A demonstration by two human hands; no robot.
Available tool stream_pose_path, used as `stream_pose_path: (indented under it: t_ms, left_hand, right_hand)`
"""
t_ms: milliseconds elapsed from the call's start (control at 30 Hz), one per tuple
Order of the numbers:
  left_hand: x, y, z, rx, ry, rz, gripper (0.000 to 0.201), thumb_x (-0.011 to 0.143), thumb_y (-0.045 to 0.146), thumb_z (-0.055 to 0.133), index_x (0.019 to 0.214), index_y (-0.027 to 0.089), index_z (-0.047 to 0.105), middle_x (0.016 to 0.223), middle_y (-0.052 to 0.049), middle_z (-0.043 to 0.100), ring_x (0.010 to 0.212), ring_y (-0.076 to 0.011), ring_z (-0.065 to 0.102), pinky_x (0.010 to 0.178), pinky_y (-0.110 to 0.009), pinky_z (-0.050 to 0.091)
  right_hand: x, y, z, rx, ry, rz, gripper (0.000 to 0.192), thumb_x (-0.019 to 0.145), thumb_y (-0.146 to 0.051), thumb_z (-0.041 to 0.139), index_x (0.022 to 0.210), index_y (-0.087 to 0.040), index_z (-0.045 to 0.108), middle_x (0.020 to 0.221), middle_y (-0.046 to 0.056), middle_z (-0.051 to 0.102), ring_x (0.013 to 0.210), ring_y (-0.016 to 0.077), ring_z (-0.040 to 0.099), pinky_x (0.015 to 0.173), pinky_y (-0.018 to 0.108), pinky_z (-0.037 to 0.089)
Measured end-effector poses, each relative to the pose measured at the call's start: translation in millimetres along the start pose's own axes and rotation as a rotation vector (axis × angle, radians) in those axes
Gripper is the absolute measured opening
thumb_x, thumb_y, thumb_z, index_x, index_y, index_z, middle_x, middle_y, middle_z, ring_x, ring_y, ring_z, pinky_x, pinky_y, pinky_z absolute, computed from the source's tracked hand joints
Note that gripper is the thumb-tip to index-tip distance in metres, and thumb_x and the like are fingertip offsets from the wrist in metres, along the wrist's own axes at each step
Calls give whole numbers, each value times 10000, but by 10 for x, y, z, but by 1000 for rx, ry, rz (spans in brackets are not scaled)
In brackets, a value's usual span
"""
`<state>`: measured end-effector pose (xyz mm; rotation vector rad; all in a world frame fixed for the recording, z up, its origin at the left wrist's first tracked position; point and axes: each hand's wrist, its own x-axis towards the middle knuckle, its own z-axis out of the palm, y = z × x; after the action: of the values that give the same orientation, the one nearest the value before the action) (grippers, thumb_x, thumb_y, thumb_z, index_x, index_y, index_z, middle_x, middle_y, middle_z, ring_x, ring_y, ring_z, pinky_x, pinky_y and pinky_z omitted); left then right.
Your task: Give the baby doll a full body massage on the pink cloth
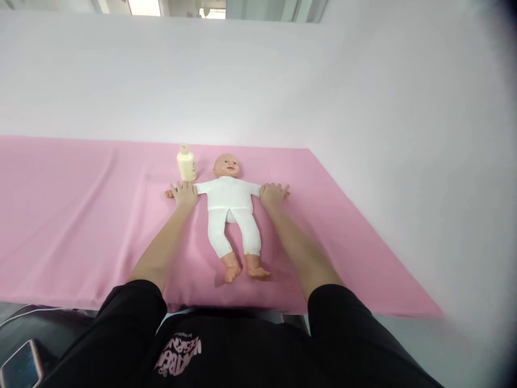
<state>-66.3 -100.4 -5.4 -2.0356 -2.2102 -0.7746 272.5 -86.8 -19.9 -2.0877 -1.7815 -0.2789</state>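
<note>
A baby doll [230, 195] in a white top and white trousers lies on its back on a pink cloth [121, 231], arms stretched out to both sides, bare feet towards me. My left hand [184, 194] is closed over the doll's arm on the left, and the doll's small hand sticks out beyond it. On the other side, my right hand [273, 195] is closed over the other arm, also with the doll's hand showing past it. The undersides of my fingers are hidden. Just behind my left hand stands a cream-coloured bottle [187, 164], upright.
The pink cloth covers a table against a white wall [161, 81]. Another pale wall [424, 134] runs along the right. At the lower left a phone [22, 366] and a white cable [32, 311] lie on a dark surface. A window opening is at the top.
</note>
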Motion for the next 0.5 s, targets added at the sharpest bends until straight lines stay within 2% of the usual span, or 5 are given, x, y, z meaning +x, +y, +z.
stream_pose_path:
  t_ms: [100, 200, 300, 433, 500]
  left_hand:
    - [-20, -51, -9, -81, 56, -105, 433, 1011, 314, 369, 1332, 143, 605, 1603, -214, 412, 1568, -452, 163, 1202, -748, -40]
    - [10, -117, -7, -119, 100, -224, 430, 1008, 354, 406, 1347, 165, 593, 1657, -224, 310, 1576, -471, 112, 1163, -803, 39]
    - [76, -219, -8, -151, 105, -345, 458, 998, 435, 442, 1338, 160, 577, 1668, -257, 245, 1564, -483, 141, 1133, -815, 142]
    - [160, -338, -17, -226, 116, -362, 481, 964, 423, 544, 1330, 111, 556, 1643, -278, 246, 1542, -444, 232, 1224, -664, 202]
    - [196, -372, -27, -292, 127, -326, 496, 945, 373, 596, 1349, 93, 528, 1642, -281, 215, 1545, -410, 248, 1254, -562, 242]
  right_hand:
    - [-10, 4, 31, 51, 13, 97, 506, 1016, -296, 274, 1163, -77, 706, 1215, 227, 670, 1176, 347, 545, 1126, 698, 210]
    - [3, 35, 61, 110, 48, 153, 494, 1014, -317, 286, 1165, -88, 697, 1271, 237, 626, 1212, 357, 522, 1119, 670, 241]
    - [35, 124, 70, 204, 86, 242, 472, 1002, -392, 359, 1198, -100, 674, 1358, 257, 564, 1280, 379, 479, 1116, 655, 266]
    - [91, 277, 69, 403, 97, 459, 556, 932, -534, 513, 1262, -97, 610, 1428, 300, 487, 1345, 416, 428, 1084, 677, 310]
    - [127, 338, 71, 508, 88, 465, 579, 890, -521, 582, 1268, -82, 593, 1384, 293, 516, 1322, 390, 463, 1098, 623, 347]
